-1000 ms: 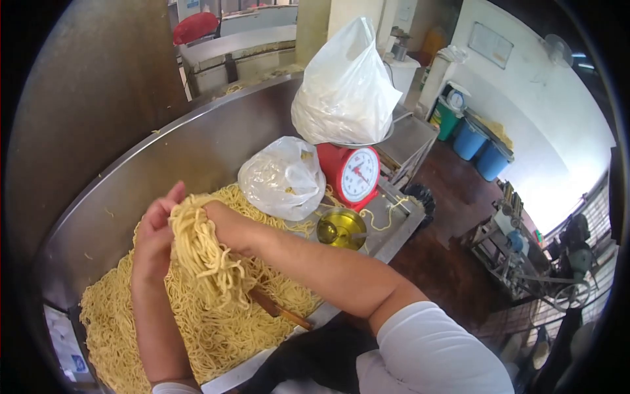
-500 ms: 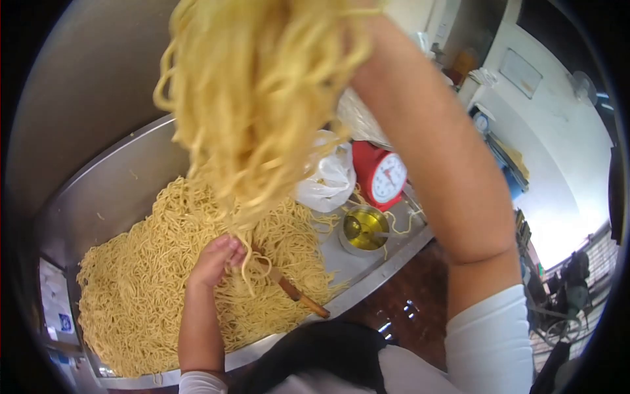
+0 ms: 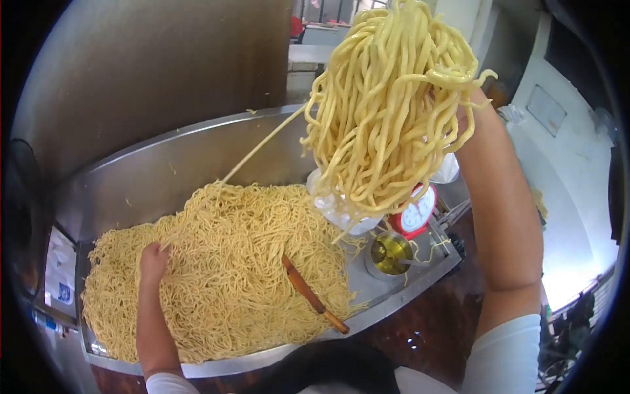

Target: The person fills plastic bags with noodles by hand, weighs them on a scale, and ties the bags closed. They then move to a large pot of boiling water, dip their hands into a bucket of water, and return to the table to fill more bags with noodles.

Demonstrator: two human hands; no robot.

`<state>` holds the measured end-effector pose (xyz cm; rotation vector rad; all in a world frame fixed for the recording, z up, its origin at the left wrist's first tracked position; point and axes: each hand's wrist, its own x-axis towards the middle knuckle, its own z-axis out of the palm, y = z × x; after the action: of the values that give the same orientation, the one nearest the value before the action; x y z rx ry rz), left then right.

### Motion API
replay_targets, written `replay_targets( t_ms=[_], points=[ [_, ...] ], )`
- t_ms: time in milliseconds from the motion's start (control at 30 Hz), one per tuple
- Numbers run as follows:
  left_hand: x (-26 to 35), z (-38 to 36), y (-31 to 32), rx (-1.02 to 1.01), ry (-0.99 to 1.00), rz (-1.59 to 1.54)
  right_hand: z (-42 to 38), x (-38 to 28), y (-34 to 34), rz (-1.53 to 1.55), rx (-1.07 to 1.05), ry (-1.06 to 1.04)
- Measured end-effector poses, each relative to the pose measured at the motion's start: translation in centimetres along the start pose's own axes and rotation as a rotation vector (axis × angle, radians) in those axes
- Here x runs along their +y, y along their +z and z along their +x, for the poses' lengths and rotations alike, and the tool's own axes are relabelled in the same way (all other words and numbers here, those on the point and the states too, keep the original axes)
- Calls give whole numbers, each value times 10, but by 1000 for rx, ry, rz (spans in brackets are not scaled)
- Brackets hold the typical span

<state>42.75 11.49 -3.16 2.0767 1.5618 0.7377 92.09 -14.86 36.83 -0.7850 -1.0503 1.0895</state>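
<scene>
A big clump of thick yellow noodles [image 3: 394, 111] hangs high in front of me. My right hand [image 3: 466, 118] holds it up from behind, its fingers mostly covered by the strands. One long noodle [image 3: 262, 146] stretches taut from the clump down to the wide noodle pile [image 3: 230, 282] in the metal tray. At the left part of the pile, my left hand [image 3: 154, 261] has its fingers curled in on noodles. A brown wooden stick [image 3: 305, 285] lies on the pile's right side, its far end partly among the noodles.
The metal tray [image 3: 190, 148] has a raised back wall. Right of the pile stands a metal bowl [image 3: 380, 266] of yellow liquid with a ladle. Behind it are a red dial scale [image 3: 415, 213] and a white plastic bag [image 3: 344, 213], partly covered by the hanging noodles.
My right hand has carried the clump to the right, and a strand has drawn out taut behind it. My left hand has shifted left across the pile.
</scene>
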Motion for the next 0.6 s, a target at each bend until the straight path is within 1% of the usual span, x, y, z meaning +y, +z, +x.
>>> replay_targets(
  t_ms=[33, 67, 100, 167, 233, 300, 367, 400, 433, 467, 500, 567, 600],
  points=[
    [-2, -2, -4, 59, -55, 1, -2, -1, 6, -69, 16, -30],
    [-5, -5, -11, 83, -206, -13, -5, -3, 13, -149, 40, -65],
    [9, -15, -25, 97, -357, -27, -8, -5, 19, -229, 60, -99],
    [-52, 2, -25, 96, -272, 144, -11, -11, 27, -350, 87, -163],
    [-88, 19, -25, 96, -256, 160, -14, -18, 39, -435, 88, -218],
    [-95, 19, -27, 89, -251, 201, -16, -25, 51, -457, 89, -187],
    [-94, 23, -28, 59, -298, 230, -19, -36, 66, -466, 82, -153],
    [-93, 25, -27, 53, -288, 226, -21, -42, 74, -468, 79, -132],
    [-97, 25, -26, 54, -330, 187, -24, -49, 80, -468, 77, -109],
    [-110, 26, -22, 56, -374, 146, -26, -54, 89, -473, 75, -88],
    [-124, 26, -19, 51, -370, 143, -30, -58, 98, -476, 82, -64],
    [-166, 33, -7, 48, -360, 268, -32, -69, 109, -480, 86, -15],
    [-157, 29, -10, 46, -355, 264, -33, -76, 112, -483, 109, 7]
  ],
)
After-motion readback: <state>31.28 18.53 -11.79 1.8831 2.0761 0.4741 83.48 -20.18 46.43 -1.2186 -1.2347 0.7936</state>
